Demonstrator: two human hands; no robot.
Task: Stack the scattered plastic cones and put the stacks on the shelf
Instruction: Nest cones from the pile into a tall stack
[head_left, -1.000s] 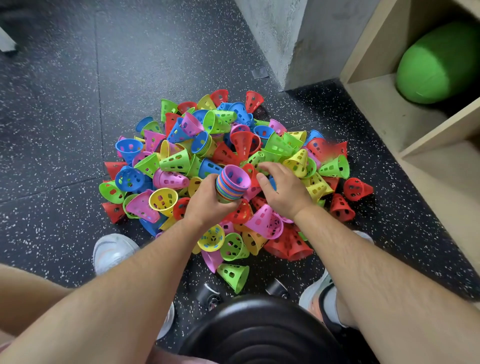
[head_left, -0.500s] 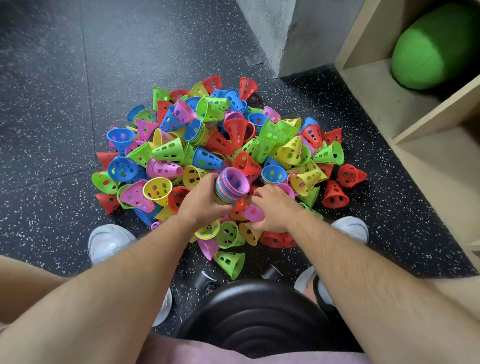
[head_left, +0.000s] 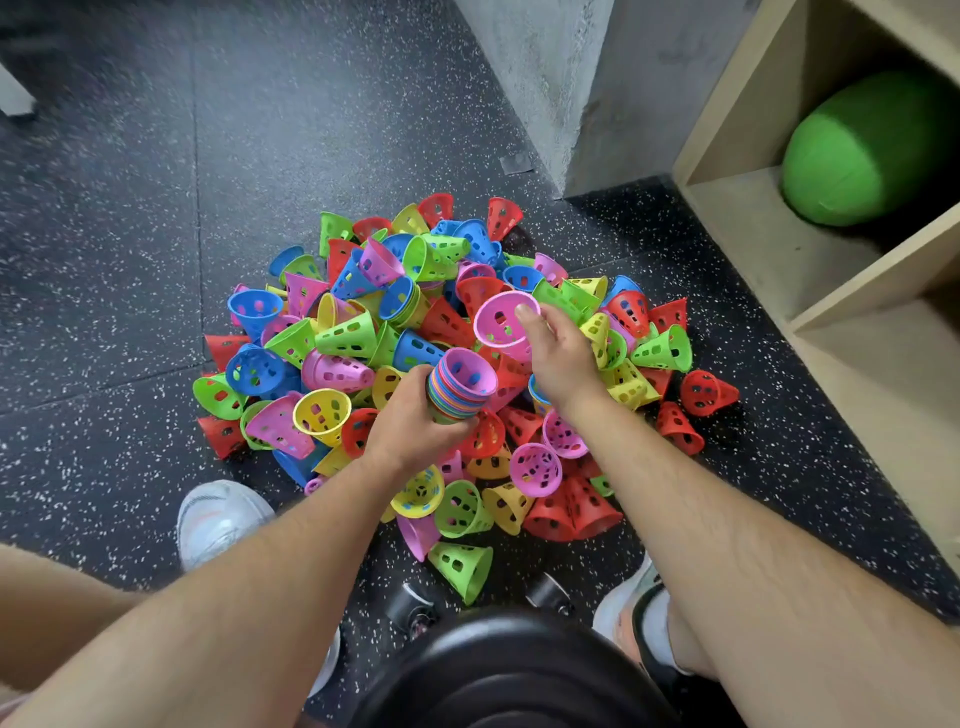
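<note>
A big pile of perforated plastic cones (head_left: 363, 332) in red, green, blue, yellow and pink lies on the speckled black floor. My left hand (head_left: 415, 421) grips a multicoloured stack of nested cones (head_left: 460, 384), a pink one innermost, its mouth facing up. My right hand (head_left: 558, 353) holds a single pink cone (head_left: 501, 325) by its rim, lifted just above and to the right of the stack. A wooden shelf (head_left: 810, 270) stands at the right.
A green padded roll (head_left: 867, 150) fills the shelf's upper compartment. A grey concrete pillar (head_left: 571, 88) rises behind the pile. My two shoes (head_left: 218, 519) flank a black wheeled stool (head_left: 514, 670) at the bottom.
My right hand picked a pink cone from the near side of the pile and raised it up beside the stack. The left hand kept holding the stack.
</note>
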